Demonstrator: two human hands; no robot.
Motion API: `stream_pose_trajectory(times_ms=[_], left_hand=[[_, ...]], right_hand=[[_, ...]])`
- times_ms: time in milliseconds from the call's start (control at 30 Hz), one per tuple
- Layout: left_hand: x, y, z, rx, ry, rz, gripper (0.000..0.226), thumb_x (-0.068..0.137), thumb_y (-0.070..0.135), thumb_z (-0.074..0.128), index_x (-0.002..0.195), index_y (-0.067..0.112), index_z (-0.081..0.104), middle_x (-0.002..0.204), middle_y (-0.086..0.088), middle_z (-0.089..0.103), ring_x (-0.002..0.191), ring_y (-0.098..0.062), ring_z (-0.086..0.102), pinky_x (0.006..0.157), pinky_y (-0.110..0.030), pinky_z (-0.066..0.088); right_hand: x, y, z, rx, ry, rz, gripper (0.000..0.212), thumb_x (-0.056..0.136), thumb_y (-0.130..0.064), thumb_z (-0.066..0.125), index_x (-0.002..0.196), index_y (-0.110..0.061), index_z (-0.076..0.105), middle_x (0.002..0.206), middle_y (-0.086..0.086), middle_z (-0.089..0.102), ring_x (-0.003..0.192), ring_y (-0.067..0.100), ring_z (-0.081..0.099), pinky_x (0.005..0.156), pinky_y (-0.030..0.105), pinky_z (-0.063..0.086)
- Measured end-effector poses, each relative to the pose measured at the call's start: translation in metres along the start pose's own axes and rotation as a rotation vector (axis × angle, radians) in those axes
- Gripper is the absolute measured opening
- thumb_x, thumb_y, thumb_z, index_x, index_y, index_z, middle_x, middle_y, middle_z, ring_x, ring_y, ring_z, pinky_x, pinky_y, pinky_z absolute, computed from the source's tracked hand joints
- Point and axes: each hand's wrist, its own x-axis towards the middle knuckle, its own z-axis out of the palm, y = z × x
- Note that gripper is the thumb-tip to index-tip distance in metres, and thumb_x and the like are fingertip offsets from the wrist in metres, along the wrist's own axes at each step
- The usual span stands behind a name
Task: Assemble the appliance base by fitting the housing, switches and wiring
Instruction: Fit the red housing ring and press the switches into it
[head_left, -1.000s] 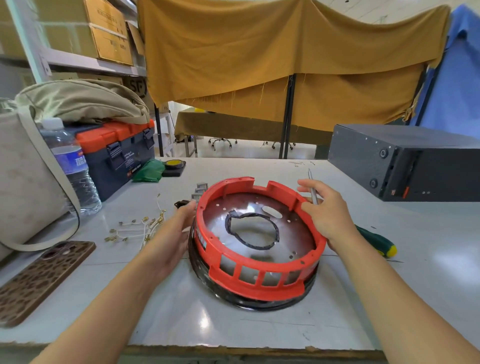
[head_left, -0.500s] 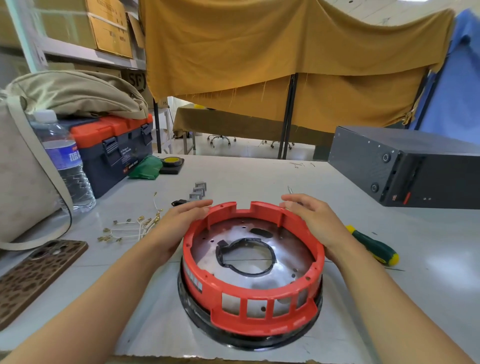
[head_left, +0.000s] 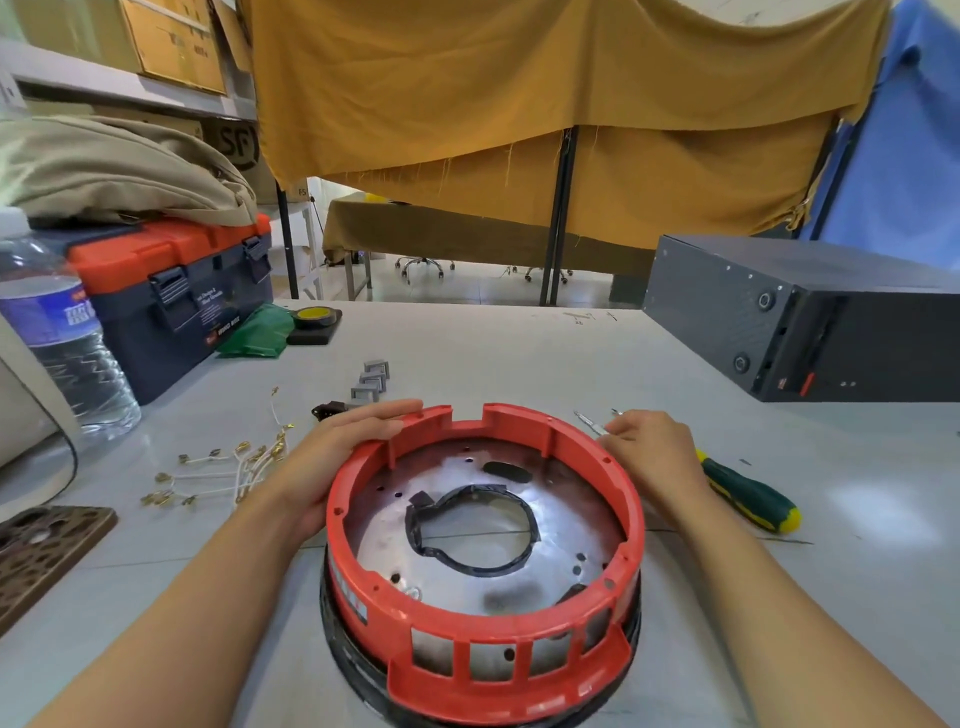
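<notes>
Red ring housing (head_left: 483, 639) at the near middle of the grey table (head_left: 509, 353), seated on a black base rim (head_left: 358, 675), with a shiny metal plate (head_left: 467, 571) inside and a black gasket (head_left: 470, 530) round the plate's central hole. Left hand (head_left: 337, 457) against the housing's far-left wall, fingers nearly straight and laid along the top edge. Right hand (head_left: 654, 452) just beside the far-right wall, fingers curled toward a thin metal tool (head_left: 589, 422); cannot tell whether pinching it. Green-handled screwdriver (head_left: 748, 496) on the table just right of that hand. White wires with brass ends (head_left: 223, 462) left of the left hand; small grey switches (head_left: 371, 382) beyond it. Toolbox (head_left: 171, 291), water bottle (head_left: 57, 338) and dark metal box (head_left: 810, 322) further back.
</notes>
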Motion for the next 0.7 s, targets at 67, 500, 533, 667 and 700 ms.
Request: stream_pose_trajectory(times_ms=[67, 500, 533, 667, 700], left_hand=[[0.0008, -0.0006, 0.0001, 0.021, -0.01, 0.014, 0.032, 0.086, 0.004, 0.051, 0.111, 0.012, 0.068, 0.101, -0.005, 0.073, 0.085, -0.017, 0.071, 0.06, -0.018, 0.054], [-0.0014, 0.0021, 0.0044, 0.033, -0.003, 0.007, 0.033, 0.084, 0.006, 0.049, 0.112, 0.014, 0.065, 0.095, 0.001, 0.075, 0.08, -0.01, 0.071, 0.057, -0.015, 0.053], [-0.0014, 0.0022, 0.0046, 0.033, 0.001, 0.006, 0.032, 0.085, 0.006, 0.049, 0.112, 0.014, 0.065, 0.094, 0.001, 0.075, 0.08, -0.01, 0.071, 0.056, -0.015, 0.053], [-0.0018, 0.0031, 0.0044, 0.065, 0.008, 0.02, 0.031, 0.087, 0.005, 0.048, 0.11, 0.014, 0.065, 0.091, 0.005, 0.075, 0.078, -0.007, 0.071, 0.056, -0.013, 0.052], [-0.0019, 0.0024, 0.0041, 0.052, 0.017, 0.021, 0.03, 0.086, 0.005, 0.049, 0.11, 0.013, 0.066, 0.092, 0.003, 0.075, 0.078, -0.008, 0.071, 0.056, -0.014, 0.052]], right_hand=[[-0.0003, 0.0038, -0.0012, -0.078, 0.039, 0.03, 0.01, 0.083, -0.014, 0.061, 0.08, -0.015, 0.071, 0.082, 0.005, 0.068, 0.081, 0.022, 0.058, 0.065, 0.025, 0.037], [-0.0077, 0.0093, 0.0003, -0.281, 0.025, 0.099, 0.02, 0.084, -0.022, 0.06, 0.089, -0.004, 0.067, 0.087, 0.013, 0.067, 0.08, 0.031, 0.061, 0.071, 0.038, 0.053], [-0.0083, 0.0088, 0.0001, -0.288, 0.021, 0.097, 0.02, 0.084, -0.023, 0.061, 0.089, -0.005, 0.067, 0.087, 0.012, 0.066, 0.08, 0.031, 0.061, 0.07, 0.037, 0.052], [-0.0076, 0.0098, -0.0013, -0.286, 0.031, 0.069, 0.03, 0.088, -0.033, 0.059, 0.086, -0.004, 0.067, 0.086, 0.011, 0.067, 0.083, 0.03, 0.06, 0.071, 0.036, 0.051], [-0.0069, 0.0092, -0.0025, -0.245, 0.069, 0.043, 0.032, 0.09, -0.035, 0.057, 0.089, -0.005, 0.067, 0.088, 0.01, 0.068, 0.087, 0.029, 0.06, 0.073, 0.034, 0.049]])
